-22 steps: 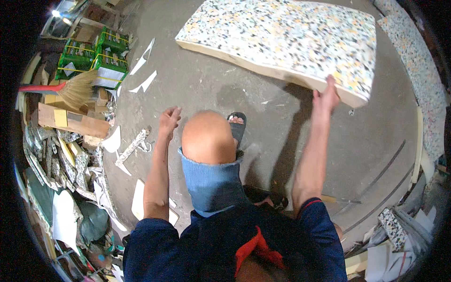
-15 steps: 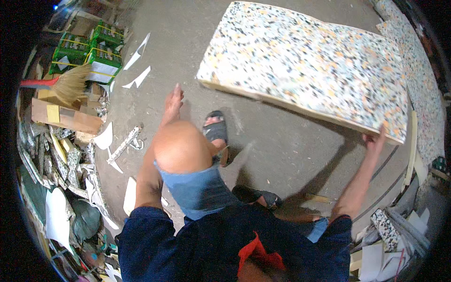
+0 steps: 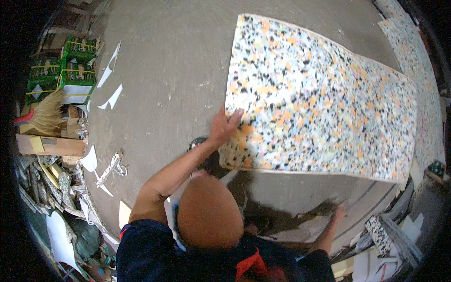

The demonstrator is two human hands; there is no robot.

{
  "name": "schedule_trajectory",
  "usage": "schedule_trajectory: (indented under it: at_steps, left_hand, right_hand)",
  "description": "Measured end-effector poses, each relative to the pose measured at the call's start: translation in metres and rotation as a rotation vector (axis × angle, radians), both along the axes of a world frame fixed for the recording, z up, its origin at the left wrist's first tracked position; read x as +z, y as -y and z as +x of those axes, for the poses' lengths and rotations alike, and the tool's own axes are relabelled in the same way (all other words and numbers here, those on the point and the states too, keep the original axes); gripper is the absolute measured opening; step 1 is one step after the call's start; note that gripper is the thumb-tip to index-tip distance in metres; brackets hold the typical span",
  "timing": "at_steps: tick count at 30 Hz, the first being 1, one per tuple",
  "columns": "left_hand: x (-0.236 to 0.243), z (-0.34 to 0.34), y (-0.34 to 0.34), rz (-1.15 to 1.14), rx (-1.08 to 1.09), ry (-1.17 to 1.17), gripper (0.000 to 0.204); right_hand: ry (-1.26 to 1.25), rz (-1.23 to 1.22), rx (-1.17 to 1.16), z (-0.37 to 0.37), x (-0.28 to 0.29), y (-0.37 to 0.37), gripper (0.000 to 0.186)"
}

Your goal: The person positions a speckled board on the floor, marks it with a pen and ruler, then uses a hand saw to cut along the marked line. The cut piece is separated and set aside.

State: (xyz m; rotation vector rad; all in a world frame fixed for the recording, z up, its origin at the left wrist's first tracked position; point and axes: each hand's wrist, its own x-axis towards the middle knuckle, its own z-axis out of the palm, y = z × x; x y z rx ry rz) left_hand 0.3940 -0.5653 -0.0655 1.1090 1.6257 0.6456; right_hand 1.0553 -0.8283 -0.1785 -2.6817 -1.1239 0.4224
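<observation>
A large slab of speckled rebonded foam [image 3: 324,101], white with black, orange and yellow flecks, is in front of me, toward the right. Its near edge casts a dark shadow on the floor. My left hand [image 3: 225,126] grips the slab's left edge near its lower corner, thumb on the top face, the other fingers mostly hidden at the side. My right hand [image 3: 337,212] hangs below the near edge, apart from the slab; it is dim and blurred, so its fingers do not read clearly.
A longer speckled foam sheet [image 3: 411,61] lies at the far right. Green strapped packs [image 3: 75,73], a straw broom [image 3: 47,113] and heaped foam offcuts [image 3: 56,183] line the left. White scraps [image 3: 112,96] lie on the floor. More offcuts and a speckled block [image 3: 378,235] sit lower right.
My left hand has moved from free air onto the slab's left edge. My right hand has let go of the near right corner and drawn back. The slab has turned and come closer.
</observation>
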Motion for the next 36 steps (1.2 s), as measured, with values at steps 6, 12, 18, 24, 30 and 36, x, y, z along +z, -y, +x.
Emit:
schedule_trajectory:
  at_steps: [6,12,18,24,30,36]
  left_hand:
    - [-0.077,0.005,0.001,-0.031,0.084,-0.262,0.087]
    - [-0.08,0.001,0.002,0.078,0.076,-0.352,0.082]
    - [-0.074,0.0,-0.007,0.059,0.079,-0.212,0.085]
    - [-0.062,-0.026,-0.009,0.022,-0.056,0.062,0.074]
    - [-0.051,-0.028,-0.034,0.287,0.163,-0.144,0.056]
    - [-0.062,-0.061,-0.111,0.473,0.345,0.172,0.031]
  right_hand:
    - [0.324,-0.59,0.218,-0.066,-0.088,0.095,0.041]
    - [-0.023,-0.435,-0.293,-0.076,-0.063,0.083,0.036]
    - [-0.681,0.497,-1.02,-0.088,-0.047,0.065,0.046]
    - [-0.007,0.759,-0.653,-0.163,0.057,-0.022,0.044]
    - [-0.38,0.685,-0.117,-0.353,0.178,-0.193,0.041]
    - [-0.772,0.451,0.296,-0.534,0.159,-0.286,0.048]
